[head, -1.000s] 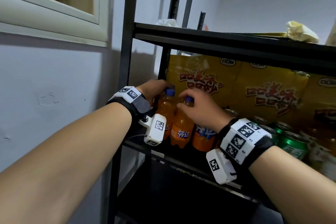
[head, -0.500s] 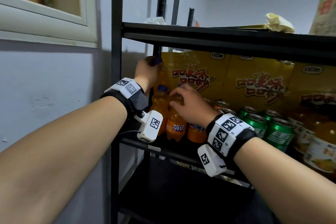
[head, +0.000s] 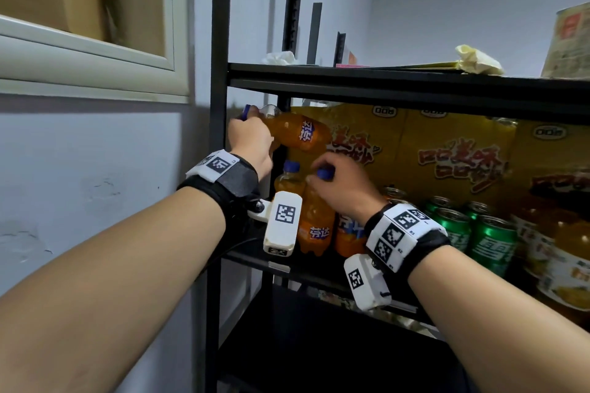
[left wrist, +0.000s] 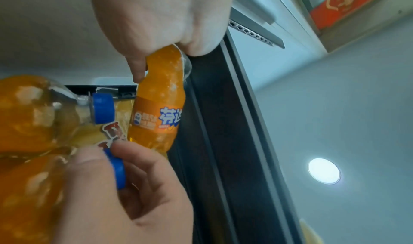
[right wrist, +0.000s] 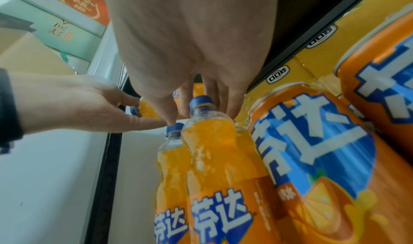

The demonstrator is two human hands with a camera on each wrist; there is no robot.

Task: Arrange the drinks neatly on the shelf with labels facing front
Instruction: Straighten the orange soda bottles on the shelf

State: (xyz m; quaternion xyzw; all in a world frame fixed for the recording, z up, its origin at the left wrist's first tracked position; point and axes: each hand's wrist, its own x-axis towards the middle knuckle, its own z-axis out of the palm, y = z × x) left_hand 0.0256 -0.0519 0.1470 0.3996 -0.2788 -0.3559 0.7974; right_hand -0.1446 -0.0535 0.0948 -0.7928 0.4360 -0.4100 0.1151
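- Drinks sit on the middle tier of the black shelf (head: 383, 86): orange soda bottles at the left end, green cans (head: 491, 239) further right, yellow cartons (head: 463, 156) behind.
- Lifted bottle (head: 300, 134) is off the shelf, above the standing bottles, tipped nearly flat with its blue cap toward the left upright and its base toward the cartons.
- Left hand (head: 250, 140) holds this bottle by the neck, fingers curled round just below the cap; label faces roughly the camera.
- Front standing bottle (head: 314, 217) is under the right hand (head: 341, 188), just below the left grip; label faces front.
- Right hand pinches its blue cap (left wrist: 116, 168) with thumb and fingertips, narrow grip.
- Second standing bottle (head: 289, 182) stands just behind and left of it, cap free.
- Step, my read: re-slotting the lifted bottle while the right hand steadies or twists the front one.
- Next move likely calls for righting the lifted bottle, setting it into the row, label front, without knocking its neighbours.
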